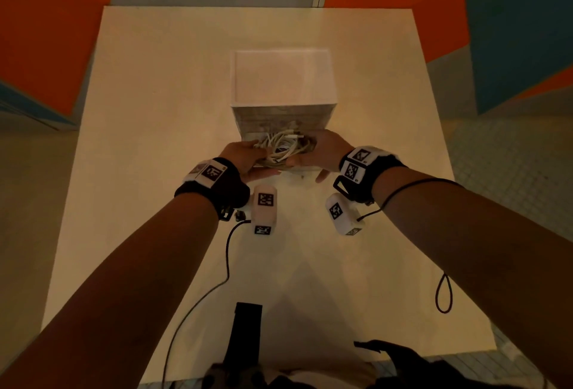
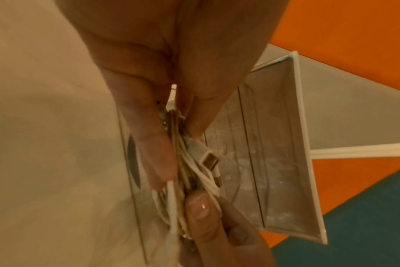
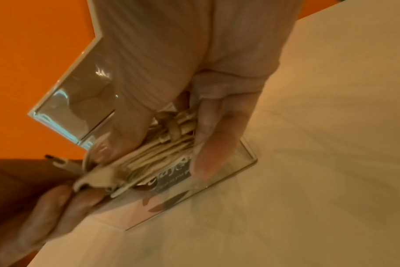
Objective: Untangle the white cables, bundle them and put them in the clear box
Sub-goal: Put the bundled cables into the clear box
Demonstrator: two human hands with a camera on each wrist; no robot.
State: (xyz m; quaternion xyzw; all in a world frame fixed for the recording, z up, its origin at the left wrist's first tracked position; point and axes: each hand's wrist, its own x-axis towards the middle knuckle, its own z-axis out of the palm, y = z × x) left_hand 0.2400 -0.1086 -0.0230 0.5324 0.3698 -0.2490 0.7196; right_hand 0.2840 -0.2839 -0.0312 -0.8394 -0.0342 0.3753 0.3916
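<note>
Both hands pinched the cables [image 1: 283, 148] between them: left hand [image 1: 245, 159] on one end, right hand [image 1: 322, 153] on the other, seemingly just above the box [image 1: 235, 85]. Lowering both ends level would keep the coil intact.

Pale square table [image 1: 155, 109], orange & teal wall panels [image 1: 46, 32], grey strip btwn, tiled floor [image 1: 511, 156], dim warm light

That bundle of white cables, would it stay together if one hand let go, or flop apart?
Probably floppy: the white cables are thin loose loops, and both the left hand and right hand grip them. A wrap seems to cinch one end, so it may hold partly. Plug ends stick out and could snag on the clear box.
</note>
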